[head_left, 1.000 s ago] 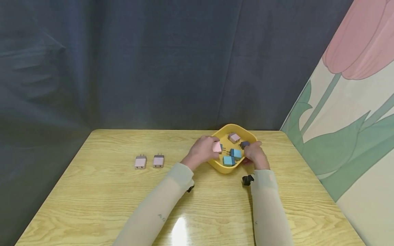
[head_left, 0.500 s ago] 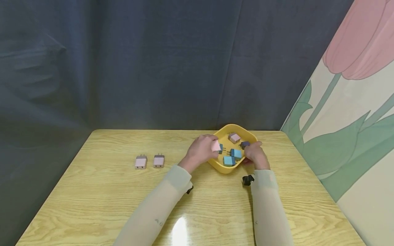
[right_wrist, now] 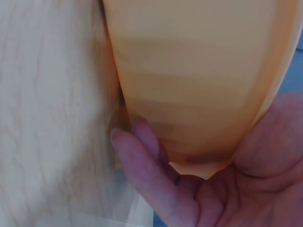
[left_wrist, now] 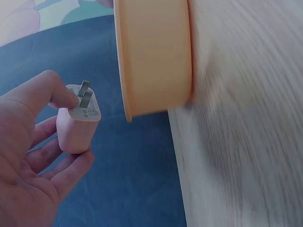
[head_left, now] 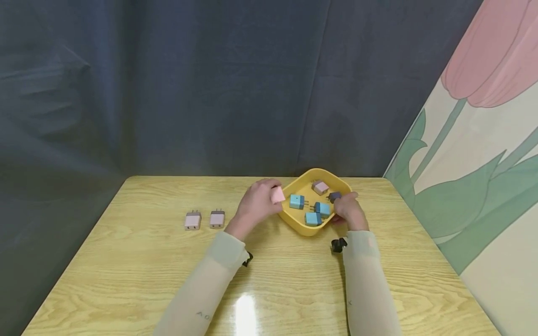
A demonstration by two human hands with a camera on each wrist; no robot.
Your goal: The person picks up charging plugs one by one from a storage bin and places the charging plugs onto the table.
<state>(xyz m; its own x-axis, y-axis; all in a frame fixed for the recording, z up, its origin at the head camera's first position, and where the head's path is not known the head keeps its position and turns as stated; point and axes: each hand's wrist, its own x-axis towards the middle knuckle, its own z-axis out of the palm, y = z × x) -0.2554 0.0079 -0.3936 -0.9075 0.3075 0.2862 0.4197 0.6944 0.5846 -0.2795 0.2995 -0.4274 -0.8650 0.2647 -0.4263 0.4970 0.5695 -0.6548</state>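
Between thumb and fingers, my left hand (head_left: 257, 204) pinches a pink charger plug (left_wrist: 78, 123), just outside the left rim of a yellow plastic bin (head_left: 300, 228). Two metal prongs on the plug face the camera in the left wrist view. My right hand (head_left: 350, 211) grips the bin at its right corner, thumb at the rim and fingers against the outer wall (right_wrist: 189, 85). Inside the bin lie several plugs: light blue ones, among them a blue plug (head_left: 296, 201) at the left, a pink plug (head_left: 320, 187) at the back and a dark purple plug (head_left: 334, 197) near my right hand.
Two pale pink plugs stand side by side on the wooden table (head_left: 138, 261) at the left: one plug (head_left: 193, 220) and a second plug (head_left: 217, 218), prongs pointing away. A dark curtain (head_left: 227, 93) hangs behind the table, and a tulip-painted wall (head_left: 475, 186) borders it at the right.
My left hand has moved left with the pink plug, from over the bin to outside its left rim, uncovering the blue plug there. The right hand keeps its place on the bin.
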